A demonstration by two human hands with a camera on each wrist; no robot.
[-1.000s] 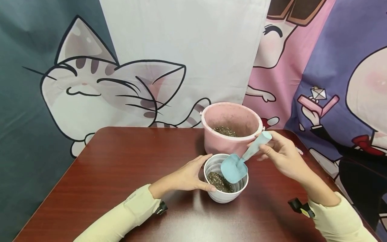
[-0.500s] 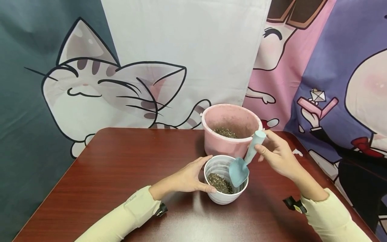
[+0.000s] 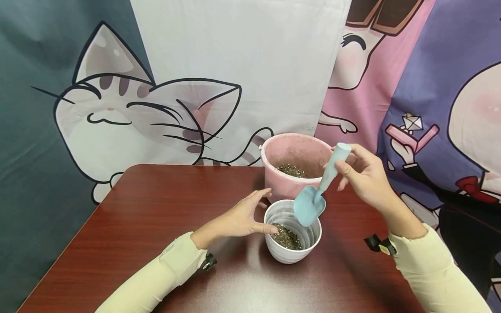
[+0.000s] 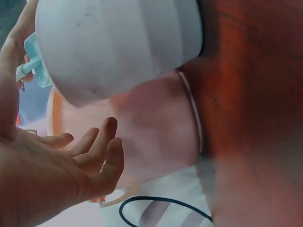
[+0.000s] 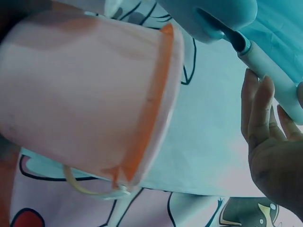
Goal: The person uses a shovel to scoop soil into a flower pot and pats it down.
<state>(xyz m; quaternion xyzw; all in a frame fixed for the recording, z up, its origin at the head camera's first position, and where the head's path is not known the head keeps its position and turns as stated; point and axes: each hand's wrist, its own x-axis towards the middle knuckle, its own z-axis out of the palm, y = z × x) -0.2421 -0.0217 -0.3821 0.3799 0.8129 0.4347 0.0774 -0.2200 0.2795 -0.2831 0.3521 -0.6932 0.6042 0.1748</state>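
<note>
brown table (image 3: 188, 200); blue trowel (image 3: 328, 177) slants, blade (image 3: 307, 206) down-left.

Reddish-brown table (image 3: 176, 195), printed backdrop (image 3: 242, 48) behind it, striped cartoon cat (image 3: 113, 106).

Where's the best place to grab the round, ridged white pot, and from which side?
Hold the pot just under its rim, probably best from the left: it stands upright, widening toward the top, while the light-blue, spade-shaped trowel hangs over its right part.
</note>
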